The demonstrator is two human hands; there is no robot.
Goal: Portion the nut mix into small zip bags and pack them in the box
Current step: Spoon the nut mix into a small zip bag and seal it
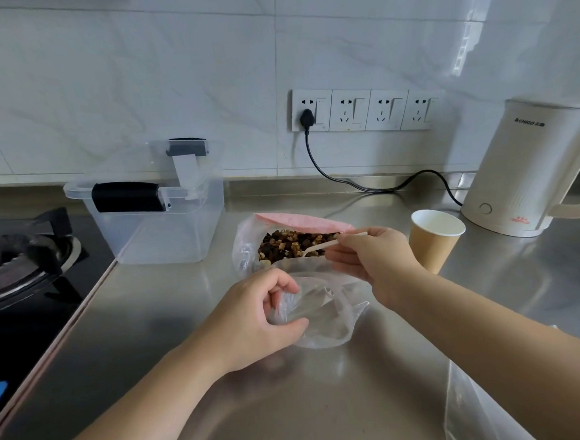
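A large clear bag with a pink zip strip (302, 221) lies open on the steel counter, full of brown nut mix (290, 244). My right hand (370, 259) pinches a pale wooden spoon (325, 247) whose bowl dips into the nuts. Just in front, my left hand (257, 315) grips the mouth of a small clear zip bag (326, 317), which looks empty. A clear plastic box (158, 225) with black latches stands open at the back left.
A gas hob (16, 259) sits left of the counter. A paper cup (435, 238) and a cream kettle (532, 168) stand at the right, its black cord (340, 178) running to wall sockets. More clear bags (473, 409) lie at the lower right.
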